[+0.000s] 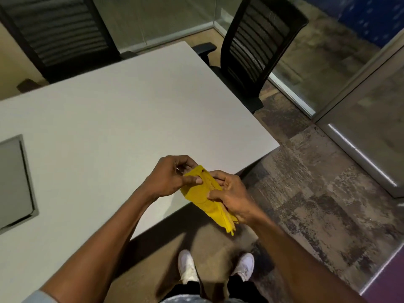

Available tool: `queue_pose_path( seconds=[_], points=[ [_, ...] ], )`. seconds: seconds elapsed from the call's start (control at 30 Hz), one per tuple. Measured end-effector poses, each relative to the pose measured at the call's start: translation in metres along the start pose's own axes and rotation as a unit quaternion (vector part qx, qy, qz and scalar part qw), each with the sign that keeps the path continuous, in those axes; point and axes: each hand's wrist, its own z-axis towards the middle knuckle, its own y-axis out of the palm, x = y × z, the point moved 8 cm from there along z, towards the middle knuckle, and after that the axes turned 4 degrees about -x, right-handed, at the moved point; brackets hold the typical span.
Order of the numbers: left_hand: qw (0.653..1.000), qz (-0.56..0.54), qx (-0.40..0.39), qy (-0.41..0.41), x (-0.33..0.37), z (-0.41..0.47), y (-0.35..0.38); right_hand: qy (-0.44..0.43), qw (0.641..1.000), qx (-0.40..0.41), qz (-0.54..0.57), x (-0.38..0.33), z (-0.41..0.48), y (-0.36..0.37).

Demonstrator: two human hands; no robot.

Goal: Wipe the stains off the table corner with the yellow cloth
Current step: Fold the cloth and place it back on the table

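Note:
The yellow cloth (204, 194) is folded into a narrow strip and held in the air above the table's near edge. My left hand (169, 177) pinches its upper end between thumb and fingers. My right hand (232, 194) grips its right side, and the cloth's lower end hangs below that hand. The white table (135, 110) stretches ahead; its near right corner (276, 145) lies beyond and to the right of my hands. No stains are visible on the tabletop from here.
Two black mesh office chairs stand at the table's far side, one at the left (56, 33) and one at the right (253, 51). A grey recessed panel (15, 182) is set in the tabletop at left. Patterned carpet, glass partitions and my white shoes (189, 266) lie below.

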Motion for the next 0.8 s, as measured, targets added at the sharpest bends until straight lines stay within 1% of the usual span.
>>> queue_pose_path(
  seconds=[0.07,0.2,0.3,0.47,0.67,0.8],
  points=[
    [0.999,0.009,0.035,0.000,0.003,-0.015,-0.020,-0.020,0.999,-0.005,-0.033,-0.008,-0.002,0.016],
    [0.995,0.013,0.102,-0.008,-0.002,-0.042,-0.055,-0.058,0.985,0.022,-0.162,-0.019,-0.004,0.036],
    [0.990,0.021,0.140,-0.015,-0.009,-0.059,-0.079,-0.072,0.978,0.029,-0.196,-0.024,-0.008,0.045],
    [0.978,-0.016,0.202,-0.048,-0.029,-0.079,-0.114,-0.090,0.973,0.045,-0.207,-0.031,-0.001,0.040],
    [0.962,-0.079,0.245,-0.095,-0.057,-0.090,-0.137,-0.089,0.983,0.025,-0.155,-0.039,0.027,0.032],
    [0.944,-0.116,0.282,-0.126,-0.069,-0.093,-0.142,-0.089,0.989,0.013,-0.117,-0.050,0.051,0.031]
  ],
)
